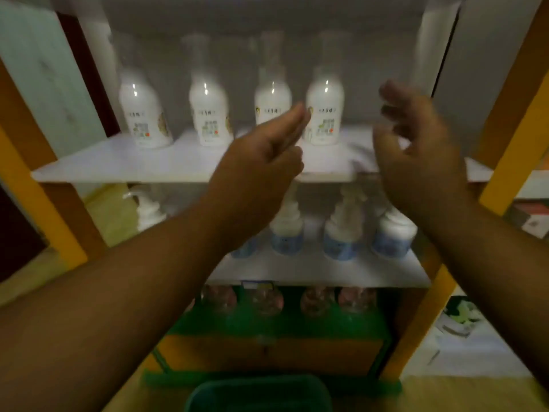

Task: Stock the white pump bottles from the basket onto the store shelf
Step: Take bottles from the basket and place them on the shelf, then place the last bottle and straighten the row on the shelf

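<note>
Neither hand grips anything. Left hand [261, 150]: fingers straight and close together, thumb below, tips over the lower left of the rightmost tall white plastic bottle [325, 111]; contact cannot be told through the blur. Right hand [416, 150]: fingers loosely curled around air, just right of the same bottle.

Four of these tall white bottles stand upright in a row on the white upper shelf board [118, 165], well spaced, with board free to the right. Each has a rounded shoulder, a printed label and a clear top.

Judgement: bodies are glossy, so probably smooth and a little slippery. Stiff plastic, moderate weight if full. They are tall and narrow, so they tip easily. Take hold round the mid-body at the label, not by the clear top.

Below, squat white pump bottles with blue labels [340, 233] line the second white board [312, 275]. Lower again are blurred clear rounded bottles [264, 301] on a green tray [297, 322].

Yellow-painted frame posts [505, 162] flank the unit. The green plastic basket [255, 394] sits at the bottom edge; its contents are not visible.
</note>
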